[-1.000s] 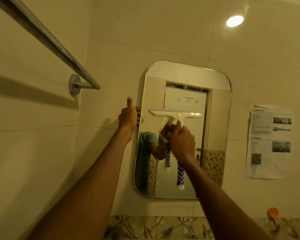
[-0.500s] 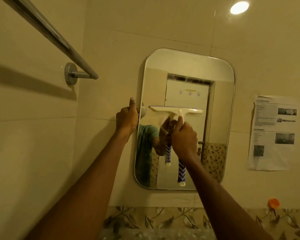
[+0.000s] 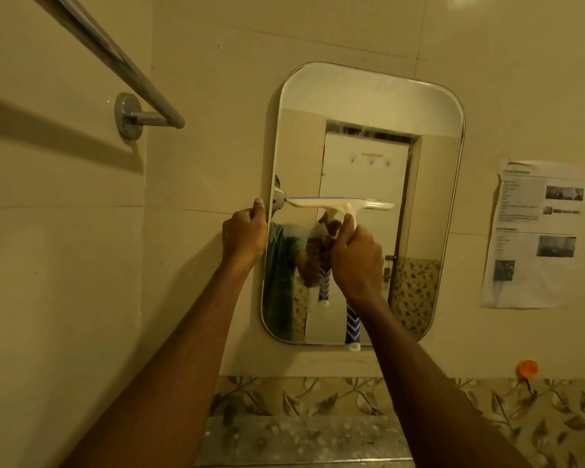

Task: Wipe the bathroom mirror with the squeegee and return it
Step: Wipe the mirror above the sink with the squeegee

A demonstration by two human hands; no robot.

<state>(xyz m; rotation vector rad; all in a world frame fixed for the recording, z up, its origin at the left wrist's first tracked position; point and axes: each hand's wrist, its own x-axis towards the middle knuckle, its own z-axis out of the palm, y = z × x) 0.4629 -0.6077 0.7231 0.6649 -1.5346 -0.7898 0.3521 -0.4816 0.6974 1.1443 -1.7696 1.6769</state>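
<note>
Printed sheet [image 3: 534,231] on wall right of mirror [image 3: 368,106]: txt too small/blurred, nothing legible.

You're standing in a home bathroom: cream wall tiles [image 3: 318,35] surround a rounded mirror [image 3: 368,106], with a chrome towel bar [image 3: 115,59] on the left. A leaf-patterned tile border [image 3: 318,395] runs below, and the mirror reflects a door.

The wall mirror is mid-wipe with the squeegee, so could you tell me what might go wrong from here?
1. The left hand grips the rounded rectangular wall mirror at its left edge, so it may leave smudges there.
2. The white squeegee with the blue striped handle spans only the glass's left part; the right strip could be missed.
3. The right hand pushing hard might shift the mirror.
</note>
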